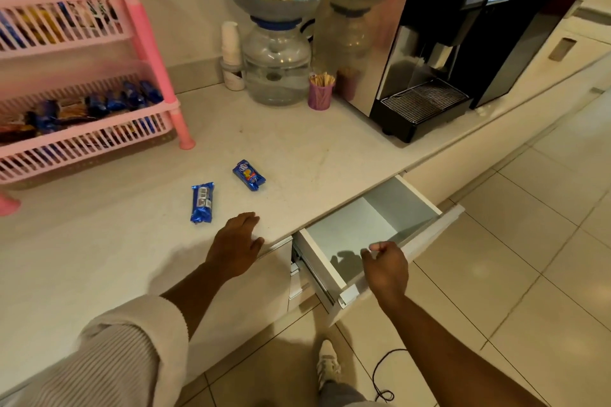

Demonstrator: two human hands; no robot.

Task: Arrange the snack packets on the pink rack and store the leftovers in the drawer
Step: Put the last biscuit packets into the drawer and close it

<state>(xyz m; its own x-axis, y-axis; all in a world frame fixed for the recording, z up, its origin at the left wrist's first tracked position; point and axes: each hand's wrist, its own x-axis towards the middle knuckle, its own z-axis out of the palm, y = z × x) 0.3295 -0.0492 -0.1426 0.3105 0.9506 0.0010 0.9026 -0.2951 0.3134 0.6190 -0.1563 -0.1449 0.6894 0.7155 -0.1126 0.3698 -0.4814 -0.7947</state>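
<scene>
While two blue snack packets [202, 202] [248, 175] lie on the table [99, 241] at five o'clock from the pink rack [82, 76], the left hand [236, 241] rests flat and released, and the right hand [386, 266] hovers loosely curled, holding nothing, over the open drawer [357, 228].

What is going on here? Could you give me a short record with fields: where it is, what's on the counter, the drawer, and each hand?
place: white counter with a pink rack holding snack packets
loose on counter: two blue snack packets, one long, one shorter
drawer: pulled open, visible part looks empty
left hand: flat on the counter edge, holding nothing
right hand: over the drawer's front, fingers loosely curled, holding nothing
also there: water dispenser, coffee machine
</scene>
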